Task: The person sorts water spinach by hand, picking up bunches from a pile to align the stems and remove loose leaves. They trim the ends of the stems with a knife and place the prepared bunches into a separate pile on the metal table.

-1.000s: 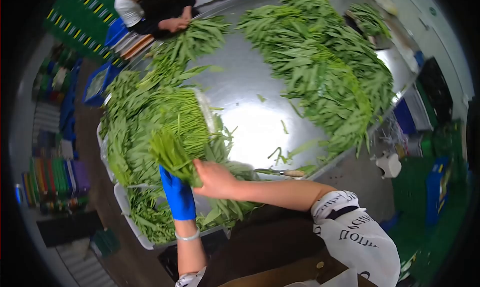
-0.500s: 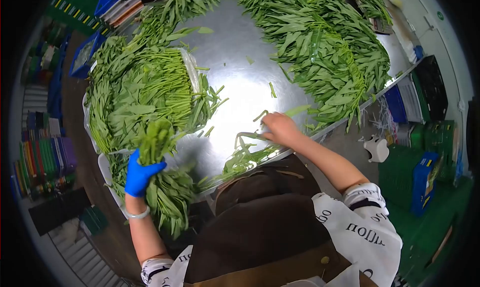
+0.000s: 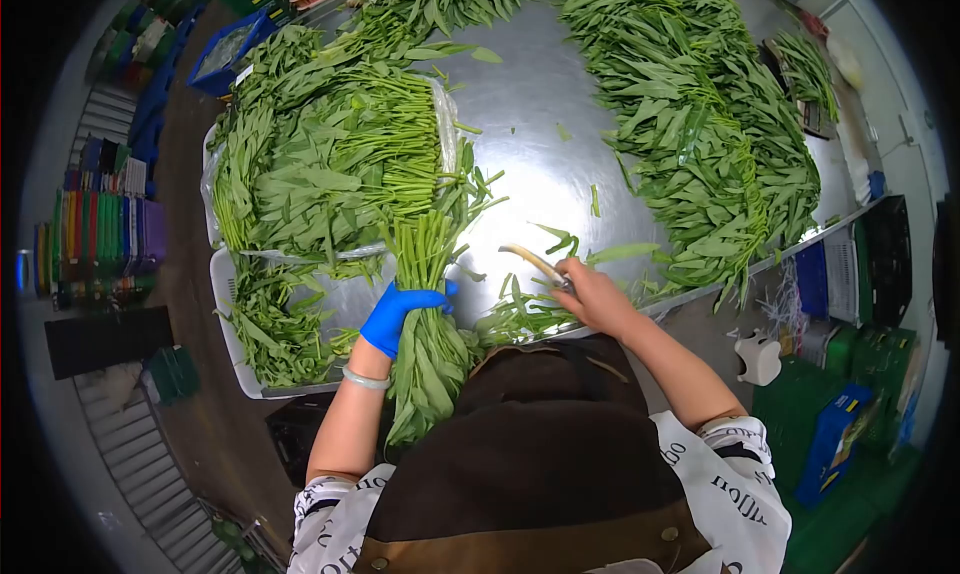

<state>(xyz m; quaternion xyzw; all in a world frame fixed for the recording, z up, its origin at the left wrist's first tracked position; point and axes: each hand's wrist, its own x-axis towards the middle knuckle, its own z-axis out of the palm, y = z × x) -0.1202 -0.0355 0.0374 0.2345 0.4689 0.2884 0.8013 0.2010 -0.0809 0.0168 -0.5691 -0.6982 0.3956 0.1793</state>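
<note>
My left hand (image 3: 402,314), in a blue glove, is closed around a bunch of water spinach (image 3: 425,264). The cut stems point away from me and the leaves hang toward my apron. My right hand (image 3: 597,299) is bare and grips a slim curved knife (image 3: 535,262) whose pale, bent end points left toward the bunch, apart from it. Loose leaves and stem scraps (image 3: 520,314) lie on the metal table (image 3: 500,84) below the knife. Beyond my left hand, a lined crate (image 3: 212,179) is packed with more bunches, their stems facing right.
A large heap of water spinach (image 3: 690,124) covers the table's right side. A white tray (image 3: 228,319) with loose greens stands at left. A scale (image 3: 815,119) sits at the far right under more greens. Blue and green crates (image 3: 835,444) stand on the floor at right.
My left hand has brought the bunch rightward, in front of me, with its stems pointing away. My right hand has turned so the knife shows more clearly. The view has shifted.
</note>
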